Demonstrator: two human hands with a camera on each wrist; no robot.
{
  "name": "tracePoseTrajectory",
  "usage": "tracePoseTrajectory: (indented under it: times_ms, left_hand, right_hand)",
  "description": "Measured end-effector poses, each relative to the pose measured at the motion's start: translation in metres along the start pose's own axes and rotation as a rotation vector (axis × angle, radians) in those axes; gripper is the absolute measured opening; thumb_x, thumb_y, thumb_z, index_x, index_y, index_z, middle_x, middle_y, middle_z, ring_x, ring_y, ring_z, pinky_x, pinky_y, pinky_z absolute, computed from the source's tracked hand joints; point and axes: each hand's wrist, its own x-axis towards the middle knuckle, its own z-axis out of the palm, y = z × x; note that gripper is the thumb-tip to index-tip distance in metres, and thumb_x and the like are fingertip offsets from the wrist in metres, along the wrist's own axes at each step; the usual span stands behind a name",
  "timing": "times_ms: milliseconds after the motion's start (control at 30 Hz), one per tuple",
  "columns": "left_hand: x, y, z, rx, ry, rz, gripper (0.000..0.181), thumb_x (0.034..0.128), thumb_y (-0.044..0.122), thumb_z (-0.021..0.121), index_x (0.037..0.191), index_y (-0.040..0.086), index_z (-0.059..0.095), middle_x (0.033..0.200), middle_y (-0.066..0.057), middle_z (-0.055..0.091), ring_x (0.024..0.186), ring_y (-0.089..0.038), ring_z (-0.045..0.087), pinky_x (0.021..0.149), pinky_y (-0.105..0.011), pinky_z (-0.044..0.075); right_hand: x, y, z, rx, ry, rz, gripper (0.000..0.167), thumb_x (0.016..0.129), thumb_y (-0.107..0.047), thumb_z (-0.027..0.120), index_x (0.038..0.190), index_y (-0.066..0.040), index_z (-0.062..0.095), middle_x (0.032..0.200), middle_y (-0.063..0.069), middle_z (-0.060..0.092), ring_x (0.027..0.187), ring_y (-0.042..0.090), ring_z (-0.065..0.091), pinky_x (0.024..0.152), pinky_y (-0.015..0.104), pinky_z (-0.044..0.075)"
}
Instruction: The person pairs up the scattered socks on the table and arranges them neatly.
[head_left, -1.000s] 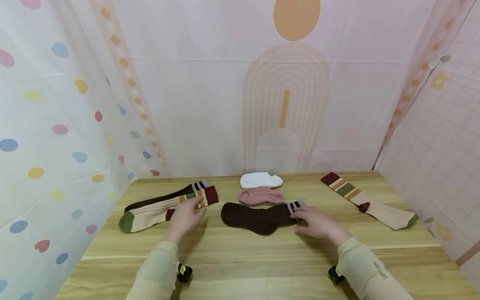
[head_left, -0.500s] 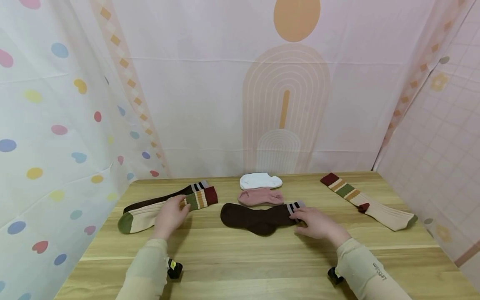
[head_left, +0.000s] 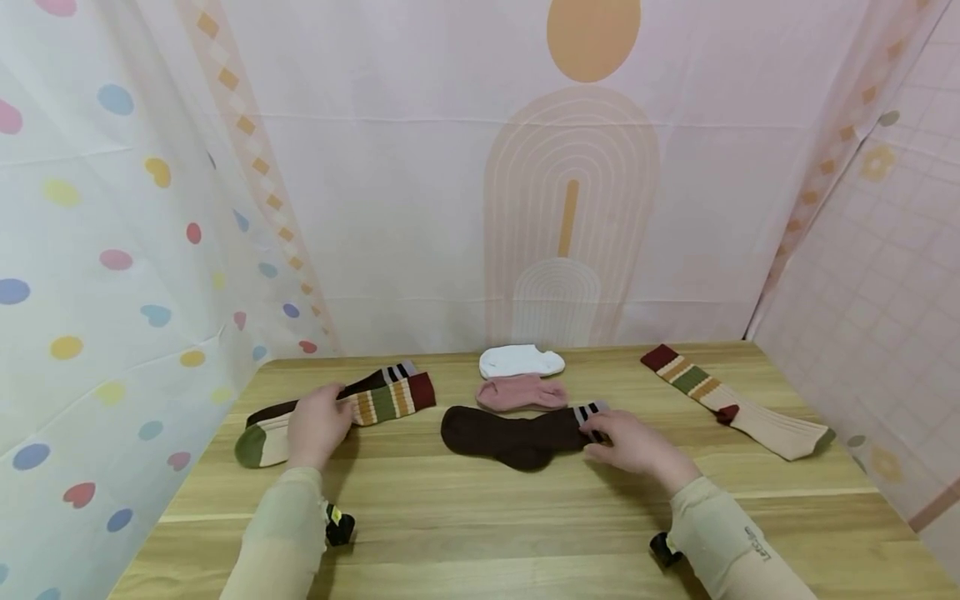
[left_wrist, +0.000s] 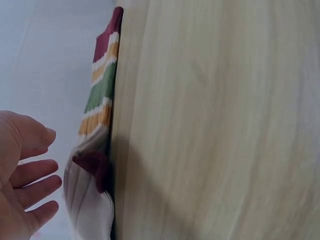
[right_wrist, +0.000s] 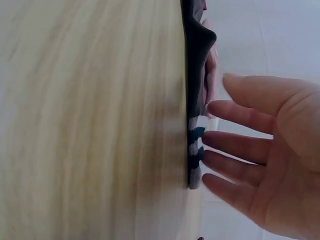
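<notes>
A cream sock with striped cuff (head_left: 384,403) lies at the left with a dark sock (head_left: 375,380) behind it. My left hand (head_left: 318,425) hovers over the cream sock's middle; in the left wrist view its relaxed fingers (left_wrist: 37,185) hold nothing beside the sock's dark red heel (left_wrist: 95,167). At centre lies a brown sock (head_left: 498,435) with a grey, black-striped cuff. My right hand (head_left: 633,442) is at that cuff; in the right wrist view its loosely extended fingertips are at the striped cuff (right_wrist: 195,150), gripping nothing.
Behind the brown sock lie a pink ankle sock (head_left: 521,392) and a white one (head_left: 521,362). Another cream sock with striped cuff (head_left: 772,423) lies at the right of the wooden table (head_left: 480,533). Patterned cloths (head_left: 405,208) hang around the back and sides.
My left hand has moved left along the cream sock, from its striped cuff toward its middle. My right hand has stayed nearly in place, and the socks lie as before.
</notes>
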Motion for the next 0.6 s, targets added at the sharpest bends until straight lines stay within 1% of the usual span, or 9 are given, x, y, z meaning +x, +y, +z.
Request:
tracePoseTrajectory:
  times_ms: [100, 200, 400, 600]
  left_hand:
    - [0.002, -0.006, 0.002, 0.026, -0.003, 0.006, 0.038, 0.0918, 0.009, 0.062, 0.123, -0.011, 0.061, 0.117, -0.034, 0.061, 0.102, -0.049, 0.06, 0.084, -0.061, 0.049]
    - [0.004, -0.01, 0.002, 0.038, -0.031, -0.004, 0.039, 0.0923, 0.011, 0.063, 0.124, -0.011, 0.06, 0.118, -0.034, 0.061, 0.102, -0.05, 0.06, 0.084, -0.061, 0.048]
    - [0.009, -0.015, 0.003, 0.064, -0.117, -0.045, 0.041, 0.0934, 0.012, 0.061, 0.126, -0.012, 0.058, 0.121, -0.035, 0.059, 0.105, -0.05, 0.058, 0.085, -0.061, 0.048]
    - [0.009, -0.019, 0.006, 0.084, -0.203, -0.047, 0.037, 0.0926, 0.006, 0.058, 0.125, -0.012, 0.059, 0.119, -0.034, 0.06, 0.105, -0.05, 0.058, 0.084, -0.06, 0.049]
  right_hand:
    - [0.001, 0.0, 0.001, 0.009, 0.064, -0.02, 0.024, 0.094, -0.015, 0.068, 0.113, -0.001, 0.069, 0.109, 0.011, 0.066, 0.1, 0.03, 0.063, 0.086, 0.047, 0.051]
    - [0.004, -0.002, 0.001, 0.01, 0.105, -0.051, 0.023, 0.094, -0.015, 0.068, 0.112, -0.002, 0.07, 0.107, 0.009, 0.067, 0.097, 0.027, 0.063, 0.084, 0.045, 0.051]
    - [0.01, -0.01, 0.003, 0.004, 0.107, -0.083, 0.023, 0.094, -0.017, 0.068, 0.113, -0.005, 0.071, 0.114, 0.009, 0.067, 0.108, 0.028, 0.061, 0.093, 0.046, 0.049]
    - [0.015, -0.019, 0.005, 0.004, 0.108, -0.13, 0.021, 0.095, -0.017, 0.067, 0.112, -0.006, 0.071, 0.113, 0.007, 0.069, 0.111, 0.03, 0.061, 0.096, 0.048, 0.046]
